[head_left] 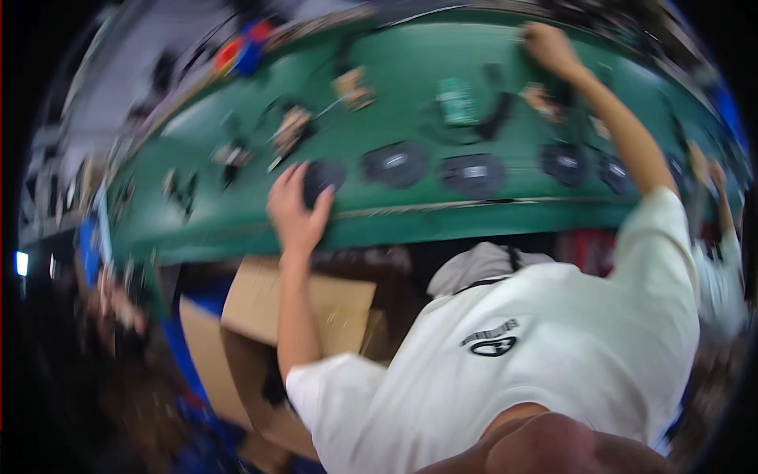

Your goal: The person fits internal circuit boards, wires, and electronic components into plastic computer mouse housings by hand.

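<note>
Dark discs (395,164) line the desk's (403,95) near edge, presumably for easy reach; the left hand (296,207), fingers spread wide, touches the leftmost disc (324,177), perhaps steadying it. The right hand (549,49) is at the far edge, its grip too blurred to tell.

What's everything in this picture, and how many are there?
Table: one, green, across the upper half
Flat discs: at least five, dark grey, along the table's near side
Packet: one, pale green, on the table
Small parts: several, tan and dark, scattered on the table, too blurred to count
Bright rolls: count unclear, red and blue, upper left
Cardboard box: at least one, brown, below the table
Co-worker: at least one, pale top, far right
Shirt: one, white, lower middle
Left grip: one, bare, at the leftmost disc
Right grip: one, bare, table's far edge
</note>
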### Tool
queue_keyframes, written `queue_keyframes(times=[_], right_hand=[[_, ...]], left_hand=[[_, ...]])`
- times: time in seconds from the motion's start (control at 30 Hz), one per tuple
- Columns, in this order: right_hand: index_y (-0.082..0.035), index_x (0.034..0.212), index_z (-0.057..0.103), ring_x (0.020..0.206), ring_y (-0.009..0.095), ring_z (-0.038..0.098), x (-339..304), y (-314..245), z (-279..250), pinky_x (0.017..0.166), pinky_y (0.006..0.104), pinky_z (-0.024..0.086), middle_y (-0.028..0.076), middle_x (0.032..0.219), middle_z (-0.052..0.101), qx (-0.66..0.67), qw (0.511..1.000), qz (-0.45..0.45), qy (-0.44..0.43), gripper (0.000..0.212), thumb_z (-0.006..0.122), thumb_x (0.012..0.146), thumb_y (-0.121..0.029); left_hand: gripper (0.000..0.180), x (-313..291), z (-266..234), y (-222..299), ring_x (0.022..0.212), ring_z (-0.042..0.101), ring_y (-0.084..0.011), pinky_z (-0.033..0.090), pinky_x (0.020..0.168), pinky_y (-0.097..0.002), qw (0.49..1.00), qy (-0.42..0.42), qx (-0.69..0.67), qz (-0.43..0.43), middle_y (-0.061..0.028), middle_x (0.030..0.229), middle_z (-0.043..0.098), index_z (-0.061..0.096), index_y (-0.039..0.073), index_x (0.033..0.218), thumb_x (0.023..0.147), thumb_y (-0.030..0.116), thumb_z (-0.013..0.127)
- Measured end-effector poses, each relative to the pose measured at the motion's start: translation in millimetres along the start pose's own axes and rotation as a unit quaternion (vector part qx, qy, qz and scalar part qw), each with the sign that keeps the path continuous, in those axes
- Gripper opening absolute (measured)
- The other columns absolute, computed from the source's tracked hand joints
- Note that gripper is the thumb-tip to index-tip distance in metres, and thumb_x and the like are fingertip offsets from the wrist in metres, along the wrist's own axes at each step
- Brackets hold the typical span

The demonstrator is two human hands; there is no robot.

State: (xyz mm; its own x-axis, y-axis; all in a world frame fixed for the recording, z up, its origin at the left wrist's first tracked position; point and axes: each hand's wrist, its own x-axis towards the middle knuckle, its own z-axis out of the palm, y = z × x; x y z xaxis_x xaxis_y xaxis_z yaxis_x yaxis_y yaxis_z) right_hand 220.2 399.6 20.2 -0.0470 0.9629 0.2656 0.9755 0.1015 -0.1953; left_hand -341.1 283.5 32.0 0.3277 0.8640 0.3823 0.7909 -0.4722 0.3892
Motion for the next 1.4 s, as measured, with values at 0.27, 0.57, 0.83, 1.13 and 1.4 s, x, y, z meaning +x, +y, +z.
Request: queue_keyframes(times=[0.27,0.57,0.83,1.13,1.4], right_hand=[[-0.001,0.093,0.069,0.084,0.03,0.064,-47.3,-244.9,-30.7,0.074,0.0373,0.052,0.012,0.092,0.065,0.334,0.889,-0.31,-0.045,0.012,0.072,0.083,-0.006],[-0.001,0.086,0.069,0.091,0.035,0.067,-31.5,-373.6,51.7,0.078,0.0467,0.055,0.016,0.092,0.068,0.211,0.919,-0.307,-0.126,0.016,0.063,0.079,-0.013],[-0.002,0.088,0.071,0.092,0.035,0.069,-22.9,-374.8,42.1,0.076,0.0469,0.057,0.016,0.094,0.071,0.126,0.924,-0.329,-0.151,0.022,0.072,0.072,-0.017],[-0.006,0.104,0.066,0.098,0.031,0.066,5.6,-250.5,-30.4,0.084,0.044,0.053,0.012,0.104,0.065,0.24,0.929,-0.253,-0.127,0.035,0.074,0.079,-0.029],[-0.003,0.105,0.069,0.105,0.036,0.063,77.4,12.6,4.7,0.091,0.0447,0.051,0.019,0.109,0.067,0.097,0.994,0.032,0.028,0.029,0.065,0.084,-0.023]], left_hand=[[0.066,3.2,-0.2,3.0,0.127,0.047,-0.0313,0.036,0.104,-0.0452,0.999,-0.031,0.009,-0.043,-0.0096,0.133,0.056,0.059,0.008,0.132,0.078,0.04,0.079],[0.076,5.6,1.6,-3.5,0.132,0.045,-0.033,0.035,0.109,-0.0444,0.995,-0.06,-0.066,-0.04,-0.0118,0.137,0.055,0.053,0.007,0.137,0.074,0.033,0.085],[0.074,9.0,-0.8,-4.8,0.13,0.046,-0.0345,0.035,0.108,-0.0453,0.995,-0.069,-0.055,-0.036,-0.0116,0.136,0.056,0.055,0.006,0.134,0.071,0.033,0.085],[0.071,6.1,-5.1,-2.1,0.128,0.046,-0.0347,0.035,0.108,-0.0453,0.995,-0.076,-0.056,-0.027,-0.0133,0.136,0.056,0.055,0.004,0.134,0.072,0.025,0.083],[0.072,4.7,-7.6,8.2,0.125,0.049,-0.036,0.038,0.104,-0.0446,0.997,-0.063,-0.01,-0.033,-0.017,0.141,0.051,0.05,0.002,0.139,0.08,0.032,0.075]])
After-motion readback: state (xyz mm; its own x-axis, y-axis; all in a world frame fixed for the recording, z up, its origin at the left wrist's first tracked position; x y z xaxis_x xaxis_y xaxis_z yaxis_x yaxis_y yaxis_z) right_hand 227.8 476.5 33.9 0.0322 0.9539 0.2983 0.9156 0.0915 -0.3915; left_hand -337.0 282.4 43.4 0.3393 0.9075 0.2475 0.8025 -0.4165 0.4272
